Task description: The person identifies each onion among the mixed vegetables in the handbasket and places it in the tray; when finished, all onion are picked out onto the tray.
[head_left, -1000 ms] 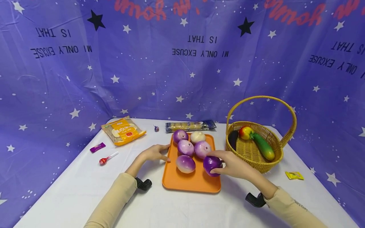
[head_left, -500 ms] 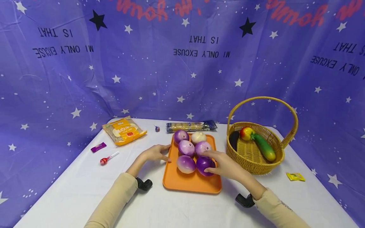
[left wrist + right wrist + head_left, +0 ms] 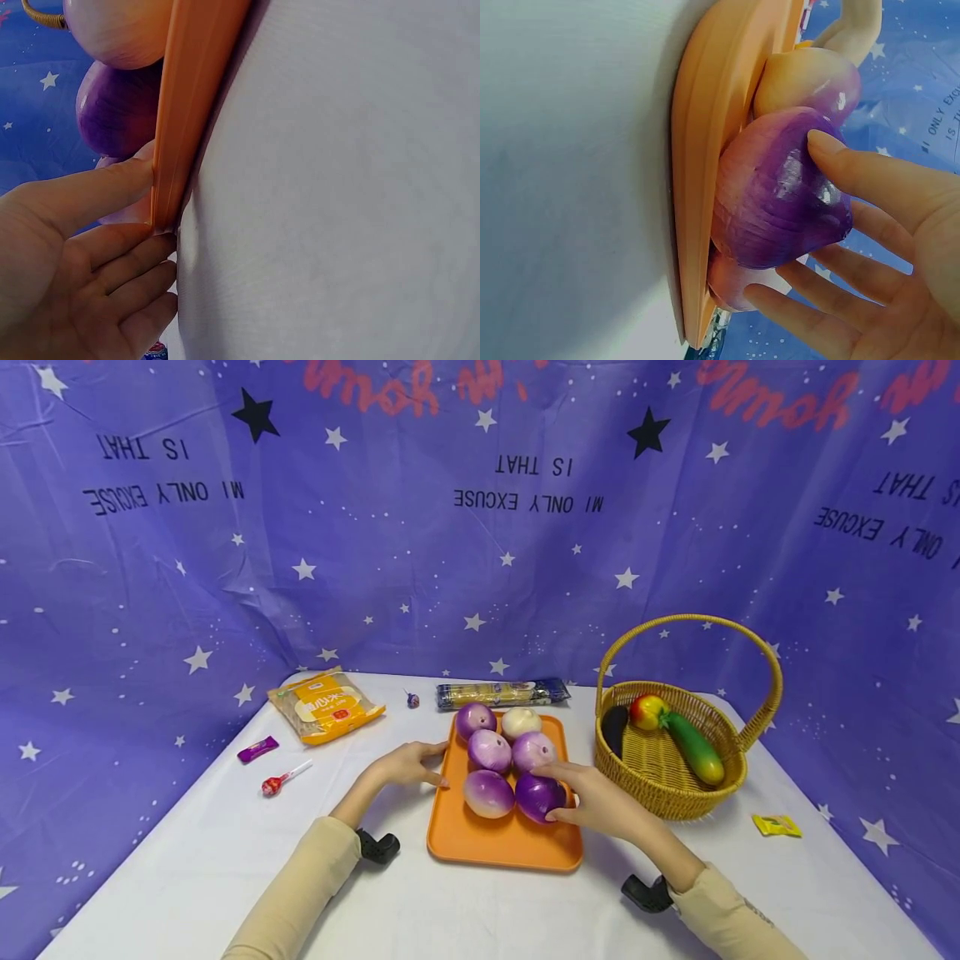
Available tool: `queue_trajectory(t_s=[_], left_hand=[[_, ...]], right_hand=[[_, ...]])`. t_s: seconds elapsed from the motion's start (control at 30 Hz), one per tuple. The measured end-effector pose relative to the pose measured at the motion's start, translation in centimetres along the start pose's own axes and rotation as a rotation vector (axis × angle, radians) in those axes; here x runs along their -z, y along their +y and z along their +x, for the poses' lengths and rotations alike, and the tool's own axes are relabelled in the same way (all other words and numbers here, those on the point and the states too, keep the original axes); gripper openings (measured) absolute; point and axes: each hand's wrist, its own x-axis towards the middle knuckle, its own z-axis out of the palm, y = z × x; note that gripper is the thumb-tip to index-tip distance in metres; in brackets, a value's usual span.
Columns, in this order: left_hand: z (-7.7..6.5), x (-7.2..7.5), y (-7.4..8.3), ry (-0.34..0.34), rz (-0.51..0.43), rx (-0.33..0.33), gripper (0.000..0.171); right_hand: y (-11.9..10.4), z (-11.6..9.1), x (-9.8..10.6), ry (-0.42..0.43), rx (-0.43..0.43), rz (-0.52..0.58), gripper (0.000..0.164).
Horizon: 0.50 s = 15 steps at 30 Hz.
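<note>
In the head view, an orange tray (image 3: 504, 847) carries several onions. My left hand (image 3: 405, 763) holds the tray's left edge; the left wrist view shows the thumb (image 3: 112, 187) over the rim and fingertips against its outer side. At the tray's right side, my right hand (image 3: 600, 800) is beside a dark purple onion (image 3: 537, 797). In the right wrist view its thumb touches this onion, and the other fingers are spread, fairly straight. A purple-and-white onion (image 3: 489, 794) lies to its left. Behind are two paler onions (image 3: 490, 750), another purple onion (image 3: 476, 721) and a cream-white bulb (image 3: 521, 722).
Right of the tray stands a wicker basket (image 3: 660, 803) with a tall handle, holding an eggplant, a green cucumber-like vegetable and a red-yellow fruit. A noodle packet (image 3: 502, 693), yellow food bag (image 3: 326, 706), lollipop (image 3: 285, 778), purple candy (image 3: 257, 749) and yellow candy (image 3: 777, 825) lie around.
The dark purple onion, gripped by my right hand a second ago, moved left and down beside the purple-and-white onion. The right fingers then loosened around it. My left hand stayed at the tray.
</note>
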Motion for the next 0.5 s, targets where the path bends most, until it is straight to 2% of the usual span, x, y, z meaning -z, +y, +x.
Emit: queue_trajectory(t_s=[0.5], left_hand=[[0.05,-0.02,0.03,-0.001,0.008,-0.003,0.081]], right_hand=[[0.05,-0.18,-0.2,0.009,-0.008,-0.008,0.06]])
